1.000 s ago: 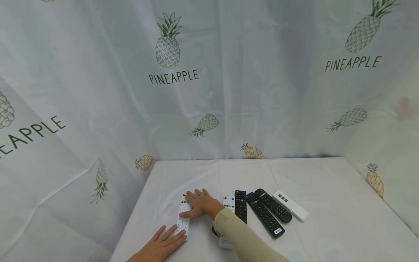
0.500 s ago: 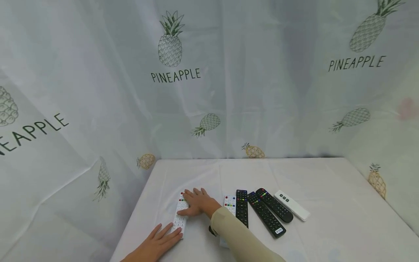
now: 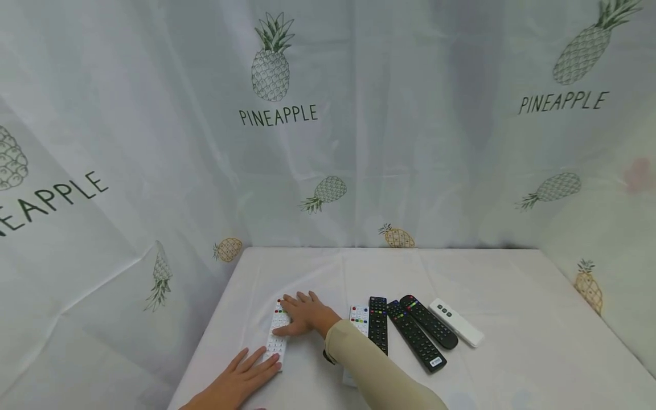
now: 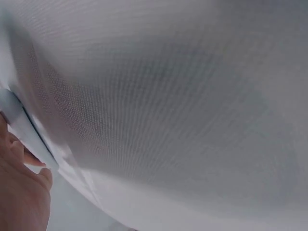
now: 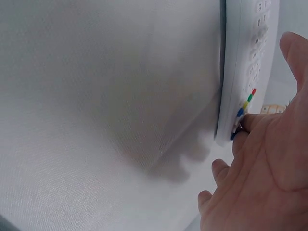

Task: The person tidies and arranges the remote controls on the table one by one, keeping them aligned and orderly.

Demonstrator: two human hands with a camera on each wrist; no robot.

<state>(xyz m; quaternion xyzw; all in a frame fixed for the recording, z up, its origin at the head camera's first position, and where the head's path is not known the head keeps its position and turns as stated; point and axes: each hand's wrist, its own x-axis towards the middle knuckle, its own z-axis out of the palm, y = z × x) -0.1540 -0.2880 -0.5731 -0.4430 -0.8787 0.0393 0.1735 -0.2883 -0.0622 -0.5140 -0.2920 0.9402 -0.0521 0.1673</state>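
A white remote control [image 3: 277, 343] with several coloured buttons lies at the left of the table, slanting slightly. My left hand [image 3: 237, 378] has its fingers spread and touches the near end of that remote. Over its far end lies my right hand [image 3: 307, 315], fingers outstretched. In the right wrist view, fingertips [image 5: 246, 121] of the right hand touch the remote [image 5: 236, 62] beside its coloured buttons. The left wrist view catches only the remote's edge [image 4: 30, 132] and part of the left hand [image 4: 21, 192].
To the right lie a second white remote [image 3: 359, 319], partly hidden under the right sleeve [image 3: 379, 364], several black remotes [image 3: 378, 322] and a small white remote [image 3: 456, 322] with few buttons. A white cloth covers the table [image 3: 517, 341]; a pineapple-print curtain [image 3: 410, 142] hangs behind.
The white remote has slid a little to the left with both hands on it. The other remotes have stayed in place; the head view has shifted slightly.
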